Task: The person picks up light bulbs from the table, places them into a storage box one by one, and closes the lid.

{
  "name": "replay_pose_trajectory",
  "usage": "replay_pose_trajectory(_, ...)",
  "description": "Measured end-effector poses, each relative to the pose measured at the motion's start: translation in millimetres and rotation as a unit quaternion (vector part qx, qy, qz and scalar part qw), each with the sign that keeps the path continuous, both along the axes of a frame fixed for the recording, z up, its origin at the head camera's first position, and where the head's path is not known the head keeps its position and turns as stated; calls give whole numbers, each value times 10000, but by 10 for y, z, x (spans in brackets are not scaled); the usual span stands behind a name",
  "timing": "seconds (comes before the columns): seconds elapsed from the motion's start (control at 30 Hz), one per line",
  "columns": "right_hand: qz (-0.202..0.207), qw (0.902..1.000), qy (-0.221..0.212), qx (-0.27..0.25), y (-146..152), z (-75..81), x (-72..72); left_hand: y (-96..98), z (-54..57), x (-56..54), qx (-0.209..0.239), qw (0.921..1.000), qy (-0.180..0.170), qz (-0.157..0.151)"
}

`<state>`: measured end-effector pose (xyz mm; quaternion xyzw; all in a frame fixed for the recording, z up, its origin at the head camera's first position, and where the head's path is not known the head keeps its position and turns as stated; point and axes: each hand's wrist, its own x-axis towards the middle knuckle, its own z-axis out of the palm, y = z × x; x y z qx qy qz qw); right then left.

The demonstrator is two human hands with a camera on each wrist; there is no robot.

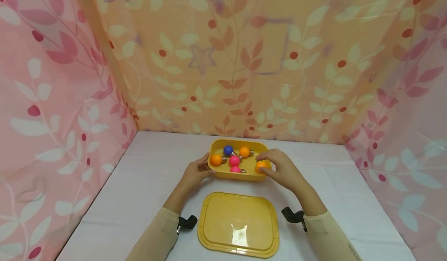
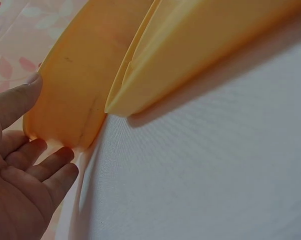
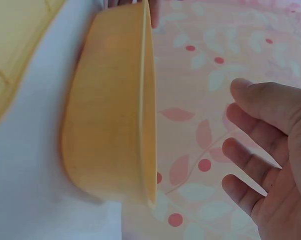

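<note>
A yellow plastic box [image 1: 241, 175] stands on the table with small toy-like light bulbs inside. Among them are a blue bulb [image 1: 228, 150], an orange bulb [image 1: 245, 152], another orange bulb [image 1: 216, 159] and two pink bulbs [image 1: 234, 160]. My left hand [image 1: 195, 172] holds the box's left end, with the thumb at its near corner and the fingers along the end wall. Over the right end hovers my right hand [image 1: 284, 170], fingers spread and holding nothing. Below its thumb and fingers lies a third orange bulb [image 1: 260, 165]; the right wrist view shows the hand [image 3: 270, 150] apart from the box.
A yellow lid [image 1: 239, 222] lies flat on the white tablecloth [image 1: 139, 199], nearer than the box and between the forearms. Floral cloth [image 1: 237, 59] hangs behind the table and along both sides. Each wrist carries a black camera mount [image 1: 187, 222].
</note>
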<state>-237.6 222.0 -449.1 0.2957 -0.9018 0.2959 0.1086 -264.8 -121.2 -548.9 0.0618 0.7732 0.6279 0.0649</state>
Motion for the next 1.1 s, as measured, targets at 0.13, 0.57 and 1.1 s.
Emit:
replay_pose_trajectory(0.13,-5,9994,257,-223,90,-84,179,-13,47,36,-343,9994,74,-42)
replay_pose_trajectory(0.57,-348,9989,61,-317,436,-308,641,-206,514,341,-2426,9693,289,-290)
replay_pose_trajectory(1.1,-329,9964,-678,-389,765,-652,975,-639,406,989,-2556,9476,863,-1714)
